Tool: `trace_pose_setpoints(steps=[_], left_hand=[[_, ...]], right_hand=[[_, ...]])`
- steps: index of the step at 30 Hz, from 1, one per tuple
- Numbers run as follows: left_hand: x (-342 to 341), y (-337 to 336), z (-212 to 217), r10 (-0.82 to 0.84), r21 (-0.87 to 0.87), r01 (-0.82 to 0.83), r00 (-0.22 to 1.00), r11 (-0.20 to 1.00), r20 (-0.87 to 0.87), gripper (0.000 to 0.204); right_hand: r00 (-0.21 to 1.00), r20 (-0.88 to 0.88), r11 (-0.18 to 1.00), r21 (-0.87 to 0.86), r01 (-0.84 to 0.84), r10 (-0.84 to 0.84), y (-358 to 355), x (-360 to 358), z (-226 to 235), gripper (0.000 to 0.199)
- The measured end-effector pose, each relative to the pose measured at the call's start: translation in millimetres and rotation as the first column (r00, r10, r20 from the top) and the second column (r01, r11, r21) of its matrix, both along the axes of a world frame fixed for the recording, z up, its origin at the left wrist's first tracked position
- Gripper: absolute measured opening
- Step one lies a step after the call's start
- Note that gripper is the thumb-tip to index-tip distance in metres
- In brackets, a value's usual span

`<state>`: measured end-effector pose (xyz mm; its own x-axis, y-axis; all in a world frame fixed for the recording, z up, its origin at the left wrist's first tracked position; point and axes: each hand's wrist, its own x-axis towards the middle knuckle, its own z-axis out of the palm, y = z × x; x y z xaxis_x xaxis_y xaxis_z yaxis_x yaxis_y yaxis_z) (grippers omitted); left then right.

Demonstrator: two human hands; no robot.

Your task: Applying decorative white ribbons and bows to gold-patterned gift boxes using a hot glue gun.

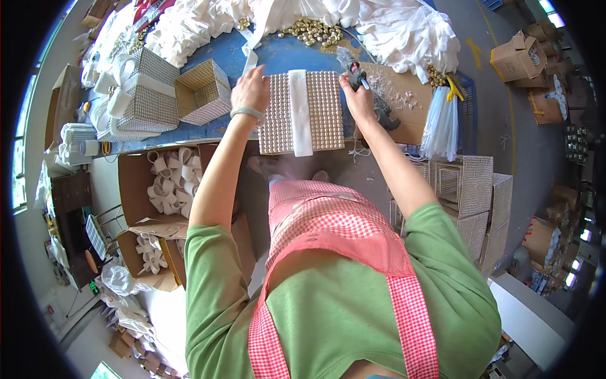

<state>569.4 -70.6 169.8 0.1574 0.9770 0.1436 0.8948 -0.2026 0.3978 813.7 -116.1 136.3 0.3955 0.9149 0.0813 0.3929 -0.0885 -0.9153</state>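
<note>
A box (323,114) covered in rows of pearl-like beads sits at the table's near edge, a white ribbon band (298,104) running down its middle and hanging past its lower edge. My left hand (250,95) closes on the box's left side. Just above its fingers is the end of a loose white ribbon (251,58). At the upper right edge of the box, my right hand (358,101) is closed with its fingertips against it. Right beside those fingers is a dark glue gun (356,77); whether the hand also holds it is hard to see.
Beaded boxes with white bows (148,104) and an open beaded box (205,91) stand left. White fabric (404,35) and gold bells (312,31) cover the back. Glue sticks (440,123) hang right, above stacked beaded frames (470,189). Cartons of ribbon loops (136,189) flank my left arm.
</note>
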Motion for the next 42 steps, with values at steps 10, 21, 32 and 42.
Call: trace_pose_setpoints(steps=[10, 21, 32, 42], left_hand=[[34, -8, -25, -0.328, 0.073, 0.384, 0.860, 0.920, -0.391, 0.056], [11, -142, 9, -0.551, -0.167, 0.528, 0.821, 0.833, -0.153, 0.071], [6, -130, -22, -0.541, 0.319, 0.586, 0.810, 0.745, -0.226, 0.050], [11, -109, -12, 0.099, -0.300, 0.242, 0.604, 0.923, 0.791, 0.027]], right_hand=[[0.966, 0.188, 0.981, 0.048, -0.190, 0.178, -89, -18, 15, 0.030], [0.967, 0.110, 0.972, 0.026, -0.232, 0.228, -90, -8, 6, 0.028], [0.988, 0.108, 0.972, 0.193, -0.132, 0.113, -99, 19, 8, 0.022], [0.893, -0.398, 0.968, -0.036, -0.247, 0.213, -133, 30, 47, 0.027]])
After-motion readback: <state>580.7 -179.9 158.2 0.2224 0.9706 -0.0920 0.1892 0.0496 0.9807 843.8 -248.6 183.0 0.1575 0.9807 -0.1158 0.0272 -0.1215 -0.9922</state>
